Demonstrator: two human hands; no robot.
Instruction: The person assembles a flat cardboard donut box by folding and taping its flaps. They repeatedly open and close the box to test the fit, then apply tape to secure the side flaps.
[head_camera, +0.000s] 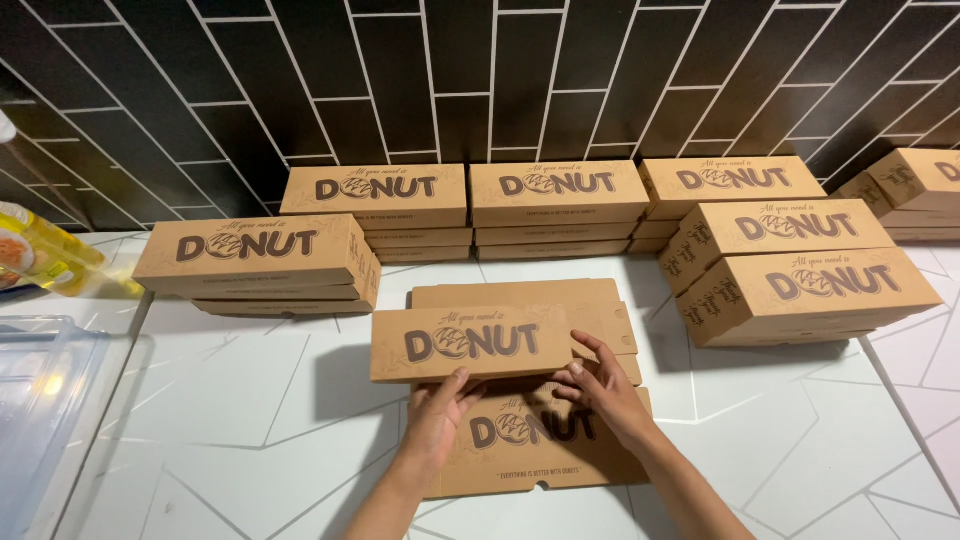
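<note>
While flat box (545, 440) lies beneath, left hand (437, 415) — right hand (600, 385) — grasp box flap (470, 343).

flat box (560, 455): partly hidden under hands | clear bin (40, 400), bottle (40, 255): cut by left edge

The rear wall (480, 80) was clad in long, glossy black rectangular tiles with pale grout, laid upright and on the diagonal. Below it ran a white countertop (250, 420) of angular tiles with thin grey joints. Lighting was even and came from overhead, casting soft shadows on the countertop's surface.
</note>
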